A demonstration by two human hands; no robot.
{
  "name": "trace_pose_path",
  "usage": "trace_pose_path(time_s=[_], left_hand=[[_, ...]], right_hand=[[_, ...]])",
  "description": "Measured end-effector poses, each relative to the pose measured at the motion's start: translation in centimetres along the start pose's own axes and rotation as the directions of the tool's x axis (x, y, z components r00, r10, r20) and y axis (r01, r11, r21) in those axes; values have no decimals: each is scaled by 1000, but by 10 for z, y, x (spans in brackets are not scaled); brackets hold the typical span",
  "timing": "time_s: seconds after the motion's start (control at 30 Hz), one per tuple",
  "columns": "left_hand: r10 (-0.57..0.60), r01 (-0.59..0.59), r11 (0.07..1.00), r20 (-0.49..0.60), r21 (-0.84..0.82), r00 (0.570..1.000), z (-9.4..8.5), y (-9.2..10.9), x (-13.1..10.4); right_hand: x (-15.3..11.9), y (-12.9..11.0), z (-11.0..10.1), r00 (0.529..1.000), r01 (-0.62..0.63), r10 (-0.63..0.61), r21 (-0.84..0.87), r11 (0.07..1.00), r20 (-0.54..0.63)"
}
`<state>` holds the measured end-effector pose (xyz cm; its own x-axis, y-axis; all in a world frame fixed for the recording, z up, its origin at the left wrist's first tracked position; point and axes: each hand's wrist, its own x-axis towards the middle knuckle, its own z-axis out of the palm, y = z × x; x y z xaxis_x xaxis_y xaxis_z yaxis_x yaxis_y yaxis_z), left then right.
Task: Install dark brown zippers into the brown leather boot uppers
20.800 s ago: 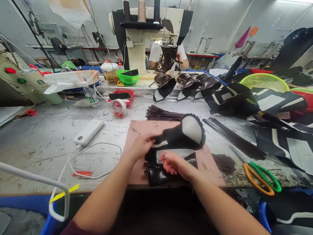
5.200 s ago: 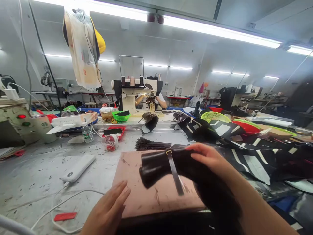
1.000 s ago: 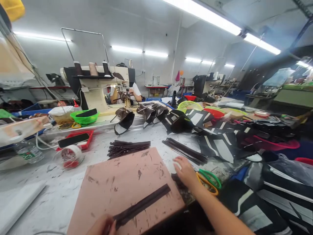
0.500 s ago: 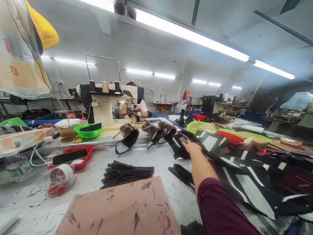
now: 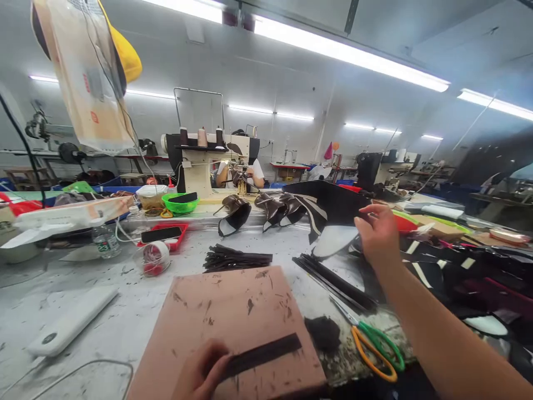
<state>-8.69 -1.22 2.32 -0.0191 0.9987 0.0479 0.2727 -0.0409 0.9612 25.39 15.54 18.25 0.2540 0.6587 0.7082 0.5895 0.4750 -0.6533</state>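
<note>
Evidently, dark strip [image 5: 266, 353]: lies flat and slantwise on the pink board [image 5: 229, 311], near its front edge; the board presumably gives it a smoother bed than the stained table [image 5: 104, 316].
Left hand [image 5: 204, 369]: thumb and curled fingers pinch the strip's left end, seemingly to stop it sliding; the hand is low over the board, its forearm out of frame.
Black panel [image 5: 328, 205]: is raised beyond the board's right side, over the table; taking it by the edge probably spares its broad face from creasing.
Right hand [image 5: 381, 236]: thumb and fingers grip the panel's right edge; the bare forearm stretches forward from the lower right.
Scissors [image 5: 366, 329]: rest right of the board, handles towards the table's front; that likely suits a quick pick-up.
Strip bundle [image 5: 237, 258]: lies just past the board, apparently for easy reach.
</note>
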Motion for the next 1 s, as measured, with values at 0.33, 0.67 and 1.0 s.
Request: trace_pose_path(time_s=[0.33,0.67,1.0], left_hand=[[209,338,527,504,-780,838,35,55,8],[257,-249,957,828,-147,498,54,80,-14],[29,-108,993,766,53,642,20,-6,-49]], right_hand=[[-214,-77,-113,223,605,-567,344,719,793],[-249,-4,-127,378,-248,418,-345,905,826],[-229,-55,-48,363,-498,22,174,849,931]])
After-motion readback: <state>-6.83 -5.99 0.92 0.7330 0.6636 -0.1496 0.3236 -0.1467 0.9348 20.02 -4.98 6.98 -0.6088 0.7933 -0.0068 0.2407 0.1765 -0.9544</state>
